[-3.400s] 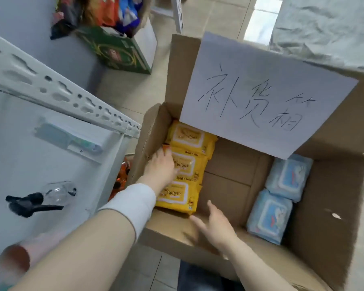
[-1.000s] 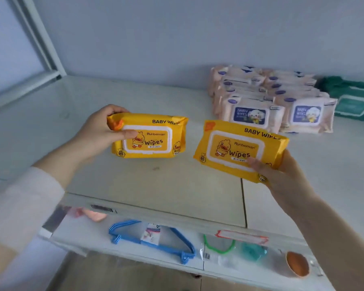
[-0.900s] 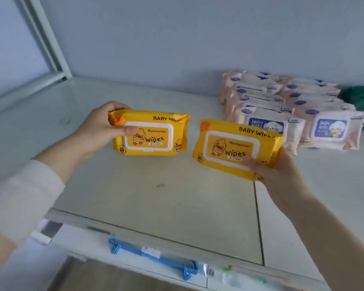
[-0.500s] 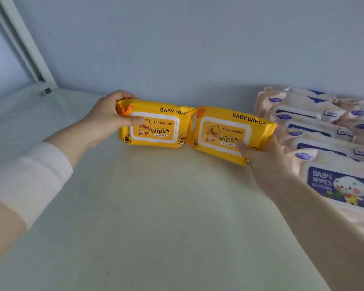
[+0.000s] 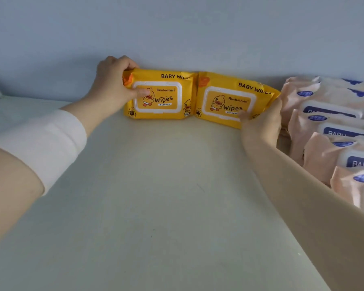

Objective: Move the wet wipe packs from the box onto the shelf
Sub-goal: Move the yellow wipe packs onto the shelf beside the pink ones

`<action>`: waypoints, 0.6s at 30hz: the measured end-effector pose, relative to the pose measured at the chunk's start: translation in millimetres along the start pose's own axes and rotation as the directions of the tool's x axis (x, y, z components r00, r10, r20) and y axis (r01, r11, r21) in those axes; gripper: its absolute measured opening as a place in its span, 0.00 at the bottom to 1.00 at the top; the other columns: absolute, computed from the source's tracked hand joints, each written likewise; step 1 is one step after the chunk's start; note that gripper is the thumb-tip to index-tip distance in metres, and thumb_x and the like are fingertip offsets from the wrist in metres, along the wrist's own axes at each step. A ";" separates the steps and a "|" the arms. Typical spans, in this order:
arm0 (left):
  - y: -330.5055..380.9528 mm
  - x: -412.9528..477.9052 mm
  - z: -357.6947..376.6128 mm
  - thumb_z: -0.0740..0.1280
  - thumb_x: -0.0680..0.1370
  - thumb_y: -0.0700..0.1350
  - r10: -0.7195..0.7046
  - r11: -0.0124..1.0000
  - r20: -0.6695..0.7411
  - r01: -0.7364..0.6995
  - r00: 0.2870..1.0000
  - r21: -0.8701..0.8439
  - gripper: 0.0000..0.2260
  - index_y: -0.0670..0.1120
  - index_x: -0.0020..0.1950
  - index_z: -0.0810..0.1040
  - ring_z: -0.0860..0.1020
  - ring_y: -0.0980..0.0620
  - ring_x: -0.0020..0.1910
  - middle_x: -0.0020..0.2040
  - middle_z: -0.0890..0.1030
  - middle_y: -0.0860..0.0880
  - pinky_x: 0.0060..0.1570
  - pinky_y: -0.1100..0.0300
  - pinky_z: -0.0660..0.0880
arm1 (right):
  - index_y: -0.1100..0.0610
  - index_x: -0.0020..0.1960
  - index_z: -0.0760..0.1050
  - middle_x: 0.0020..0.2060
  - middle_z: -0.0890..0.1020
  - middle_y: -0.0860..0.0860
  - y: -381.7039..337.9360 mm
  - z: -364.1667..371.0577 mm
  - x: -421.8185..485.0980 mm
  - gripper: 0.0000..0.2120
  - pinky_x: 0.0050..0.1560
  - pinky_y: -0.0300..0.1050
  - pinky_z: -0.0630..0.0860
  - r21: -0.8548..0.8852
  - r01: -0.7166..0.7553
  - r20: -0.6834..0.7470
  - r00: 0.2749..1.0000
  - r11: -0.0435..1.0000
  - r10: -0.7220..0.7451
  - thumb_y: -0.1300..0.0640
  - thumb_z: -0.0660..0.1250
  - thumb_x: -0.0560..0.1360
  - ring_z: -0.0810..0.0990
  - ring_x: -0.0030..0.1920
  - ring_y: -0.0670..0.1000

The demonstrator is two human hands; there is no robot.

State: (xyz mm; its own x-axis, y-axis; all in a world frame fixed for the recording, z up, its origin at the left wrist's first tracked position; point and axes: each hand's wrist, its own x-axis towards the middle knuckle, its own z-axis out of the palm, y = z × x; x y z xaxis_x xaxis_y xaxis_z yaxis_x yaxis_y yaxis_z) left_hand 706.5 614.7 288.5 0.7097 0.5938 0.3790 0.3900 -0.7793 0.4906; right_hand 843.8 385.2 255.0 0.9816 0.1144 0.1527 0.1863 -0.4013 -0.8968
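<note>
Two yellow packs stand on edge, side by side and touching, at the back of the shelf (image 5: 156,196) against the wall (image 5: 177,34). The left hand (image 5: 114,85) grips the left pack (image 5: 160,95) at its left end, fingers curled over the top edge and thumb on the front face. The right hand (image 5: 261,120) holds the right pack (image 5: 231,99) at its lower right corner, thumb on the front, the fingers hidden behind. This pack appears tilted, and whether its whole lower edge rests on the shelf cannot be told. Risk one: soft packs on a narrow edge are likely to tip forward and fall flat once released, the tilted right pack first. Risk two: the right hand sits wedged between the right pack and the pink packs (image 5: 324,127) just beside it, so pulling it out could drag the pack askew or disturb the pink row. Risk three: a push on either pack would probably shift its neighbour, since they touch. Compared with half a second ago, both packs are further back, now at the wall instead of held in front of it, and the right pack lies closer to the pink packs. The grips are unchanged.
</note>
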 end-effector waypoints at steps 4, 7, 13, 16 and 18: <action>9.1 -5.4 1.4 0.74 0.68 0.49 0.000 0.990 -0.064 0.009 0.998 0.140 0.26 0.45 0.63 0.72 0.64 0.40 0.65 0.62 0.69 0.39 0.61 0.51 0.65 | 0.57 0.73 0.52 0.66 0.60 0.58 -11.4 18.3 -8.7 0.38 0.66 0.43 0.58 0.050 -0.108 -0.151 0.982 0.993 0.114 0.66 0.70 0.71 0.61 0.68 0.60; 24.1 -18.8 1.1 0.74 0.69 0.49 0.054 0.958 -0.092 -0.025 0.994 0.287 0.30 0.44 0.68 0.68 0.62 0.40 0.67 0.66 0.67 0.40 0.63 0.50 0.62 | 0.56 0.75 0.47 0.67 0.57 0.57 -19.2 22.5 -21.6 0.42 0.64 0.39 0.48 0.010 -0.100 -0.203 0.974 0.995 0.100 0.65 0.70 0.71 0.58 0.68 0.58; 97.6 -67.3 1.4 0.67 0.74 0.48 0.267 0.822 0.150 -0.307 0.952 0.480 0.27 0.41 0.70 0.64 0.58 0.43 0.72 0.69 0.68 0.41 0.67 0.50 0.56 | 0.57 0.71 0.59 0.71 0.55 0.58 -23.3 -35.9 -54.9 0.25 0.69 0.47 0.54 -0.408 0.233 0.101 0.972 0.883 -0.211 0.58 0.61 0.76 0.54 0.70 0.60; 162.6 -91.4 -1.4 0.65 0.76 0.48 0.289 0.745 0.268 -0.392 0.919 0.540 0.24 0.40 0.69 0.64 0.58 0.43 0.72 0.67 0.70 0.39 0.69 0.50 0.54 | 0.58 0.72 0.60 0.72 0.55 0.59 -23.7 -108.1 -57.7 0.24 0.70 0.51 0.57 -0.551 0.381 0.232 0.924 0.742 -0.302 0.59 0.59 0.76 0.54 0.71 0.61; 213.4 -110.9 -5.7 0.63 0.77 0.47 0.294 0.718 0.281 -0.405 0.914 0.566 0.22 0.39 0.67 0.66 0.59 0.42 0.72 0.66 0.71 0.38 0.68 0.49 0.55 | 0.59 0.72 0.62 0.74 0.53 0.59 -18.6 -168.5 -57.3 0.24 0.74 0.52 0.51 -0.634 0.428 0.269 0.903 0.644 -0.336 0.57 0.60 0.77 0.48 0.74 0.60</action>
State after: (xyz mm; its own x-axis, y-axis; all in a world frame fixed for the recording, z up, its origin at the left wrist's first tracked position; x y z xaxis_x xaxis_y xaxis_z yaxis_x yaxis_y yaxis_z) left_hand 707.7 383.7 355.6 0.9279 0.2571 0.2699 0.3245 -0.9134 -0.2457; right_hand 791.0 233.0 332.9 0.8124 0.4823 0.3277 0.5667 -0.7856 -0.2485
